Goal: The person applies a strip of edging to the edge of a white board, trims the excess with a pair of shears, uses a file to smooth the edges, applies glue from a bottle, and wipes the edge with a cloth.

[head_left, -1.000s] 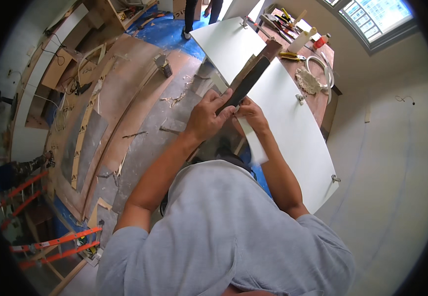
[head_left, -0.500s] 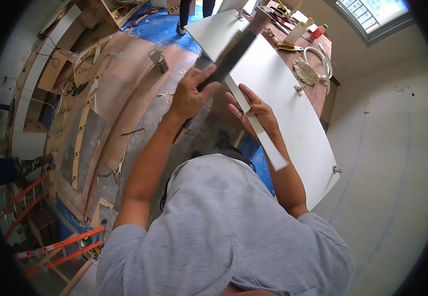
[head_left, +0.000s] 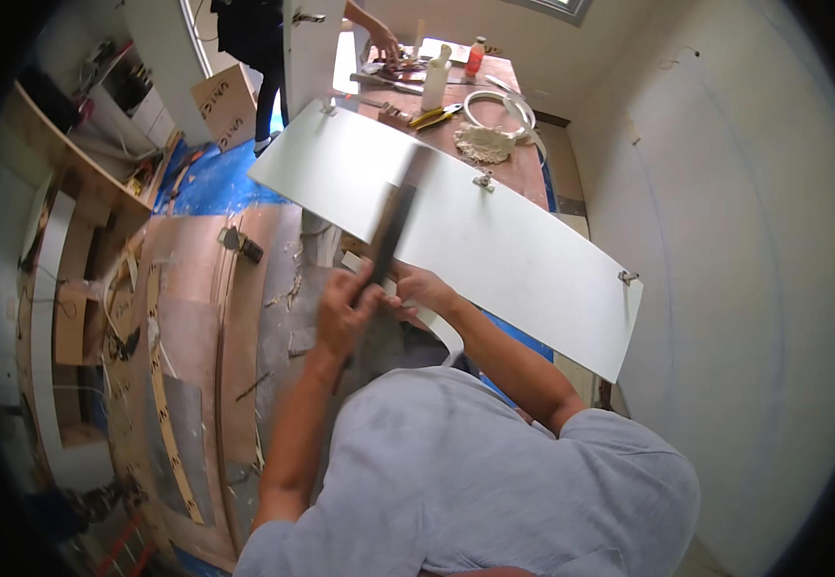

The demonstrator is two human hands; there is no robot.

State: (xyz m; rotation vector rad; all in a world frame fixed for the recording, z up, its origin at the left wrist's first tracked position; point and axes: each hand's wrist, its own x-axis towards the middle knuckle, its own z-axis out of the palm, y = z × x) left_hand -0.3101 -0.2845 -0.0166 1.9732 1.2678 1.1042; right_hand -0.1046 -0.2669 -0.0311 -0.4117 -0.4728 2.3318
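My left hand [head_left: 345,313] is closed around a long, dark, bar-shaped tool [head_left: 396,226], blurred by motion and pointing up and away over the panel; its exact kind cannot be made out. Right beside it, my right hand [head_left: 422,291] grips a narrow white strip [head_left: 443,334], whose lower end curves down toward my shirt. Part of the strip is hidden behind my hands. Beyond them lies a large white door panel [head_left: 523,260] with metal hinges [head_left: 483,182] along its far edge.
Behind the panel, a wooden table [head_left: 523,171] carries a white bottle [head_left: 435,82], a red bottle [head_left: 476,58], yellow-handled pliers [head_left: 432,118] and a coil of white banding [head_left: 499,108]. Another person's hand [head_left: 386,43] reaches over tools there. Boards [head_left: 182,260] and blue sheeting [head_left: 215,183] cover the floor leftward.
My view has turned, so the panel sits lower and further left. My hands have come together, and the right fingers, spread before, now close on the strip. The dark tool stands more upright.
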